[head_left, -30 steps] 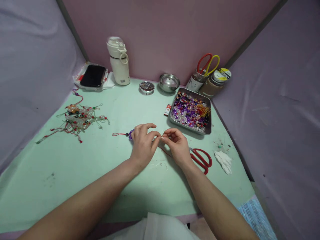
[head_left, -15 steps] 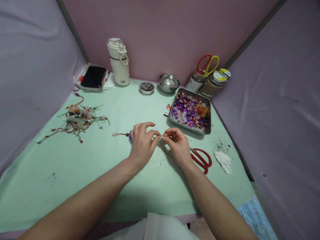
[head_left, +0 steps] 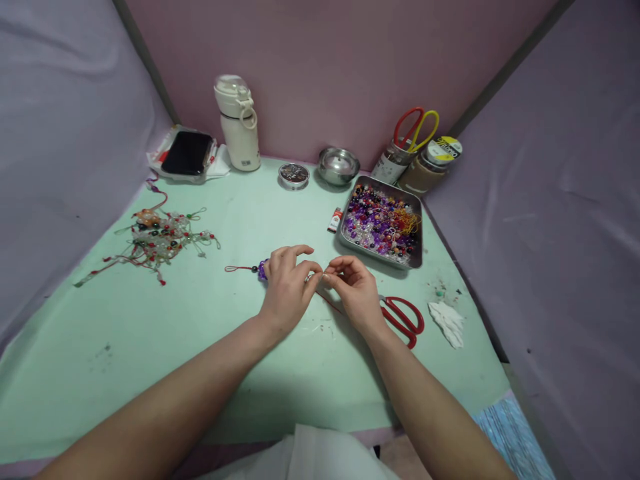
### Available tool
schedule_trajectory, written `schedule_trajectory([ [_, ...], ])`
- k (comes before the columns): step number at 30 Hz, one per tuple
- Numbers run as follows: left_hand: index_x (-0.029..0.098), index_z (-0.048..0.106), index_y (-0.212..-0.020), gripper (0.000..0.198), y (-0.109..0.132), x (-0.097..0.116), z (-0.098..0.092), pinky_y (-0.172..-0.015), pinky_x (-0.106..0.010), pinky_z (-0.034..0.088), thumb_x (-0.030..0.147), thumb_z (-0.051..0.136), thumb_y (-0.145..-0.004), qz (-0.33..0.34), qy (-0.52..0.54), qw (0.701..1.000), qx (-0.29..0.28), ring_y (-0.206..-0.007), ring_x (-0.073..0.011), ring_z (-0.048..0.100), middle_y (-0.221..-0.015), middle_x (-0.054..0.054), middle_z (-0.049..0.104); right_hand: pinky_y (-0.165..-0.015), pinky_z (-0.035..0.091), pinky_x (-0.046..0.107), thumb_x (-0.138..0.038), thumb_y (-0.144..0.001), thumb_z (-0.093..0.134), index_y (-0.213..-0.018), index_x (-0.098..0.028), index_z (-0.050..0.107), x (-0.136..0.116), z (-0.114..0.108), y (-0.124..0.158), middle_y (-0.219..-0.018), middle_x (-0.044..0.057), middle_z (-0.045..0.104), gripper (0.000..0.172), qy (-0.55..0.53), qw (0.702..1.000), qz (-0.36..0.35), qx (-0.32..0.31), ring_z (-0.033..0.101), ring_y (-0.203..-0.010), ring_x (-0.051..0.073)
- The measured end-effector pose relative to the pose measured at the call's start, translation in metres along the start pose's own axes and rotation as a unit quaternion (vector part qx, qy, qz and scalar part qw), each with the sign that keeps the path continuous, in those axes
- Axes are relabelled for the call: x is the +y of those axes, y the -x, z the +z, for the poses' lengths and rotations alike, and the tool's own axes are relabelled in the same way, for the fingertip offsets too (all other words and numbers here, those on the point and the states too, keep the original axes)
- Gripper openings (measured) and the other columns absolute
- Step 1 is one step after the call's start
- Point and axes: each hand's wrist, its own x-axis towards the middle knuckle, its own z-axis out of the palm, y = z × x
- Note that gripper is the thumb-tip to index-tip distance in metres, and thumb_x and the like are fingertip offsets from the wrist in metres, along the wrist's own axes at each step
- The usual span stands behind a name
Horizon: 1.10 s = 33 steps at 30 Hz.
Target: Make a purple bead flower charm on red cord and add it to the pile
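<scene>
Above the middle of the table, my left hand (head_left: pixel 289 283) and my right hand (head_left: pixel 354 288) meet at the fingertips. Both pinch a thin red cord (head_left: pixel 330 302), whose end trails down between them toward the scissors. The exact spot where they grip it is too small to make out. Left of my left hand lies a beaded strand (head_left: pixel 263 269) with purple beads, a black bead and a red cord loop; my hand partly covers it. Red-handled scissors (head_left: pixel 404 320) rest beside my right wrist, their blades mostly hidden under it.
A metal tray of mixed beads (head_left: pixel 383 223) stands at the right, near a lighter (head_left: pixel 335 220). Finished-looking beaded strands (head_left: pixel 160 240) are heaped at the left. Along the back are a bottle (head_left: pixel 240 127), a steel bowl (head_left: pixel 339 167) and jars (head_left: pixel 425 173). Crumpled tissue (head_left: pixel 447 325) lies far right.
My left hand has shifted very slightly right, baring more of the purple beads. The fingertips of both hands stay together on the cord.
</scene>
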Motion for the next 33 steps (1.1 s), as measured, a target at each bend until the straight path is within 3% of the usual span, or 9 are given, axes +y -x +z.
schedule_trajectory([
  [7,0.021,0.067,-0.09,0.014,-0.002,-0.001,-0.002,-0.094,-0.045,0.034,0.025,0.054,-0.091,-0.004,0.024,1.0,0.012,-0.112,-0.0274,0.043,-0.118,-0.009,0.059,-0.073,0.047,0.029,-0.023,-0.071,0.072,-0.088,-0.022,0.059,-0.002,-0.001,0.0,-0.077,-0.003,0.062,0.021,0.013,1.0,-0.002,0.009,0.058,-0.073,0.013],
  [10,0.019,0.064,-0.093,0.013,-0.009,-0.002,-0.009,-0.093,-0.04,0.039,0.023,0.052,-0.09,-0.003,0.095,0.995,0.015,-0.106,-0.0233,0.05,-0.109,-0.009,0.062,-0.072,0.048,0.029,-0.023,-0.071,0.071,-0.087,-0.022,0.059,-0.003,-0.001,0.0,-0.077,-0.003,0.062,0.021,0.02,1.0,-0.011,0.009,0.058,-0.073,0.013],
  [12,0.018,0.061,-0.093,0.011,-0.014,-0.001,-0.016,-0.085,-0.034,0.044,0.022,0.053,-0.088,-0.046,0.164,0.985,-0.009,-0.093,-0.0191,0.057,-0.099,-0.007,0.064,-0.072,0.049,0.029,-0.022,-0.072,0.071,-0.088,-0.023,0.059,-0.003,-0.001,0.001,-0.079,-0.003,0.063,0.02,0.026,0.999,-0.02,0.007,0.059,-0.074,0.013],
  [14,0.019,0.061,-0.092,0.01,-0.02,0.001,-0.024,-0.076,-0.031,0.046,0.024,0.056,-0.084,-0.13,0.235,0.962,-0.055,-0.081,-0.0167,0.059,-0.091,-0.004,0.065,-0.073,0.05,0.03,-0.022,-0.074,0.07,-0.09,-0.024,0.059,-0.004,0.0,0.003,-0.08,-0.002,0.064,0.019,0.036,0.999,-0.036,0.003,0.061,-0.076,0.014],
  [17,0.018,0.06,-0.091,0.019,-0.025,0.003,-0.033,-0.074,-0.03,0.046,0.028,0.064,-0.076,-0.24,0.322,0.906,-0.129,-0.079,-0.0173,0.062,-0.084,-0.003,0.067,-0.075,0.052,0.031,-0.023,-0.077,0.068,-0.093,-0.024,0.059,-0.004,0.002,0.006,-0.083,-0.001,0.066,0.018,0.057,0.996,-0.069,-0.001,0.063,-0.079,0.014],
  [22,0.017,0.06,-0.094,0.031,-0.025,0.001,-0.037,-0.068,-0.029,0.044,0.032,0.07,-0.068,-0.319,0.388,0.842,-0.197,-0.071,-0.0163,0.062,-0.076,-0.002,0.07,-0.076,0.052,0.032,-0.02,-0.083,0.064,-0.1,-0.025,0.058,-0.001,0.003,0.01,-0.085,0.0,0.069,0.019,0.127,0.98,-0.155,-0.005,0.066,-0.08,0.015],
  [28,0.018,0.057,-0.091,0.034,-0.024,0.002,-0.034,-0.067,-0.028,0.044,0.03,0.074,-0.065,-0.353,0.407,0.821,-0.188,-0.068,-0.0151,0.061,-0.071,0.0,0.068,-0.076,0.054,0.032,-0.02,-0.087,0.06,-0.102,-0.025,0.06,0.005,0.001,0.013,-0.089,0.002,0.07,0.016,0.24,0.945,-0.222,-0.006,0.067,-0.083,0.016],
  [33,0.016,0.059,-0.083,0.031,-0.027,0.004,-0.037,-0.062,-0.026,0.042,0.028,0.077,-0.061,-0.372,0.407,0.823,-0.139,-0.062,-0.0125,0.057,-0.068,0.0,0.066,-0.079,0.053,0.032,-0.02,-0.088,0.058,-0.104,-0.024,0.061,-0.005,-0.002,0.01,-0.099,0.004,0.07,0.017,0.243,0.944,-0.221,0.01,0.066,-0.089,0.016],
])
